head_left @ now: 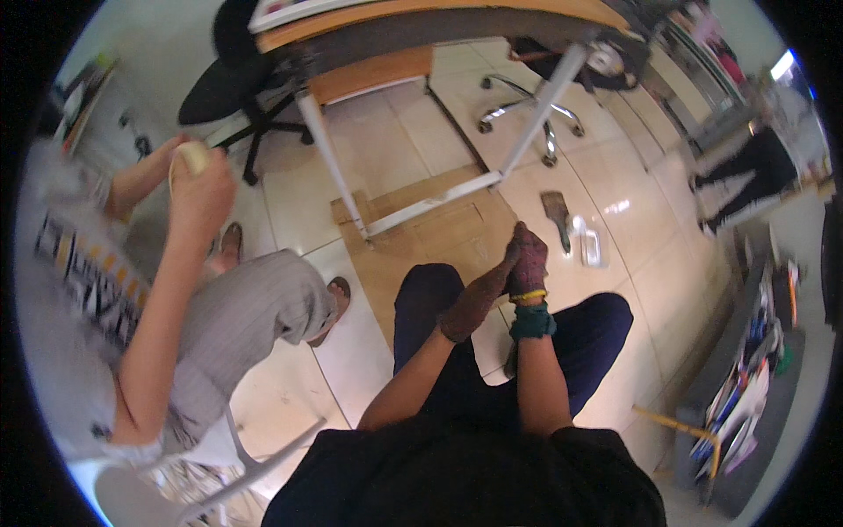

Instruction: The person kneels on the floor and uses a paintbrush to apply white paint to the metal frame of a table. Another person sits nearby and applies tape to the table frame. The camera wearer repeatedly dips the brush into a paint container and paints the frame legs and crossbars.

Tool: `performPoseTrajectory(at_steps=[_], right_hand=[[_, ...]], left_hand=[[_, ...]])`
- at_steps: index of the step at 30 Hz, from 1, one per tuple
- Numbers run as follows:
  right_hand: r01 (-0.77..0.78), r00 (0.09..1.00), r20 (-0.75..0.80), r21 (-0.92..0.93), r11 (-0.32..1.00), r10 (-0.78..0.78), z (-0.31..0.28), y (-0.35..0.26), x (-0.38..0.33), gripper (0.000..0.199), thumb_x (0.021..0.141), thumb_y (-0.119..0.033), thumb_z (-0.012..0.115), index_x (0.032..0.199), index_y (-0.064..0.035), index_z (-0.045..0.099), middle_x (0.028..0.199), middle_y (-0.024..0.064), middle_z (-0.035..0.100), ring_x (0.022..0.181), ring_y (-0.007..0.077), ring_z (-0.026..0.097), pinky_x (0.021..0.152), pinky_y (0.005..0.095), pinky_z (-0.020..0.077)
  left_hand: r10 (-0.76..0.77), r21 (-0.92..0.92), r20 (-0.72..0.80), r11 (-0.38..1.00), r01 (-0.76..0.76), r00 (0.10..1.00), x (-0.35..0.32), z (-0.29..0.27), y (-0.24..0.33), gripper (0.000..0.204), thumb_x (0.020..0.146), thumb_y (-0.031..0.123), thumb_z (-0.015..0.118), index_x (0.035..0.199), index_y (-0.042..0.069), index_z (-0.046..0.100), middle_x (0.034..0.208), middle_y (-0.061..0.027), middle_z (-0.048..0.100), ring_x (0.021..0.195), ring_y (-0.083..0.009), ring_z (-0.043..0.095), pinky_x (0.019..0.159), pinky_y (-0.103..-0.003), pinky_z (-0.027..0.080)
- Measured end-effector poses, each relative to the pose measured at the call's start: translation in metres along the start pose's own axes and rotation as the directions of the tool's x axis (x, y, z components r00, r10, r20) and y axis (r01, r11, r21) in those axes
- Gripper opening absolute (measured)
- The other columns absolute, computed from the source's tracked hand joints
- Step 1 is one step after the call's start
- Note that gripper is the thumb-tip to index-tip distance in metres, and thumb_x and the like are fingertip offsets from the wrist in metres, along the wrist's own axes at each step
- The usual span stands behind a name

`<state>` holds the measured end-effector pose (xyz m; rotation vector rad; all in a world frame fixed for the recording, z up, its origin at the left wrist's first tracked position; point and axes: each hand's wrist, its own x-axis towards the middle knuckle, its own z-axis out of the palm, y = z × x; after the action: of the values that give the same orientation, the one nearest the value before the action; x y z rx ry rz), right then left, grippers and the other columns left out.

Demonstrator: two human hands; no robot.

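Note:
Both my hands wear dark reddish-brown knit gloves and meet in front of my knees, over the floor. My left hand (pixel 483 299) reaches across, and its fingertips press against my right hand (pixel 529 262). The fingers of both look closed; whether anything small is between them is hidden. The right glove has a yellow cuff edge, with a green band (pixel 532 322) around the wrist below it. Just beyond, to the right, a wide flat brush (pixel 554 211) lies on the tiles. Beside it sit a small white plastic tray (pixel 593 252) and a small white object (pixel 578 226).
Ahead stands a table with a white metal frame (pixel 430 204), its foot over flat cardboard (pixel 421 241). Another person (pixel 237 325) sits close at my left, holding something pale. Wheeled chairs (pixel 255 114) stand farther back. At right is a grey bin (pixel 764 413) of papers.

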<state>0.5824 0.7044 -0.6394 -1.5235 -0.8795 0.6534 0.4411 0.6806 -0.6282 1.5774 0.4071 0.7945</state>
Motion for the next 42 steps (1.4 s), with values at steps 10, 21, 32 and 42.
performPoseTrajectory(at_steps=[10,21,32,42], right_hand=[[-0.154,0.955,-0.284,-0.235,0.96,0.083,-0.046,0.102,0.012,0.042,0.086,-0.036,0.055,0.077,0.005,0.061,0.069,0.0131,0.06,0.062,0.021,0.052,0.061,0.0368,0.0414],[0.327,0.776,0.598,-0.652,0.684,0.199,-0.148,0.151,0.081,0.031,0.085,-0.031,0.05,0.076,-0.0038,0.063,0.07,0.0143,0.064,0.065,0.0329,0.063,0.06,0.0394,0.0503],[-0.11,0.587,0.224,-0.93,0.351,0.777,-0.146,0.147,0.148,0.033,0.085,-0.03,0.048,0.068,-0.0048,0.058,0.058,0.0076,0.056,0.047,0.0198,0.052,0.045,0.0373,0.0423],[0.271,0.544,0.512,-0.857,0.438,0.664,-0.048,0.147,0.126,0.039,0.089,-0.034,0.043,0.101,-0.0014,0.061,0.096,0.0156,0.065,0.089,0.0259,0.062,0.08,0.0406,0.0481]], left_hand=[[-0.241,-0.036,0.057,0.969,0.244,0.969,-0.009,0.038,-0.033,0.055,0.096,0.032,0.034,0.143,0.008,0.019,0.135,-0.0204,0.04,0.125,-0.0281,0.04,0.102,-0.034,0.031],[-0.137,-0.098,0.192,0.983,0.158,0.972,0.041,0.031,-0.026,0.042,0.095,0.037,0.042,0.108,0.001,0.057,0.093,-0.0119,0.067,0.086,-0.0235,0.065,0.08,-0.034,0.048],[-0.5,0.61,0.525,0.785,0.104,0.689,0.104,-0.012,0.087,0.05,0.089,0.039,0.038,0.064,0.002,0.06,0.058,-0.0144,0.061,0.05,-0.0239,0.059,0.058,-0.036,0.049],[-0.664,0.838,0.318,0.531,0.127,0.676,0.058,-0.036,0.041,0.05,0.087,0.036,0.036,0.069,-0.001,0.065,0.067,-0.0184,0.063,0.063,-0.0321,0.062,0.068,-0.044,0.049]])
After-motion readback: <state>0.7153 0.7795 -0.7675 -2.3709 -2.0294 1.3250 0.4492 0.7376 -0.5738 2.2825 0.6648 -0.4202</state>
